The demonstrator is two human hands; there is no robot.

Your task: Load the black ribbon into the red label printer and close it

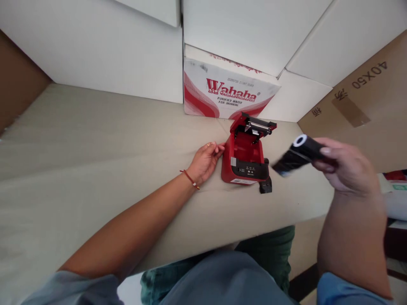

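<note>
A small red receipt printer [226, 163] sits on the table with its lid [243, 123] raised and its paper bay exposed. My left hand [206, 161] rests at the printer's left side, fingers loosely curled together and their tips against or very near the casing. Nothing shows inside that hand. To the right of the printer, above the table, my right hand [346, 163] is closed on a paper roll [307, 149] in a black wrapper. The roll's white end faces left, and loose black wrapping hangs from it, blurred. A black block [266, 185], perhaps a power adapter, lies by the printer's right front corner.
Behind the printer stands a white and red Wahaha water carton [232, 91], set against white panels [127, 51]. A brown cardboard box [356, 93] bounds the right side. The light cloth-covered table [95, 140] ends in a front edge near my lap.
</note>
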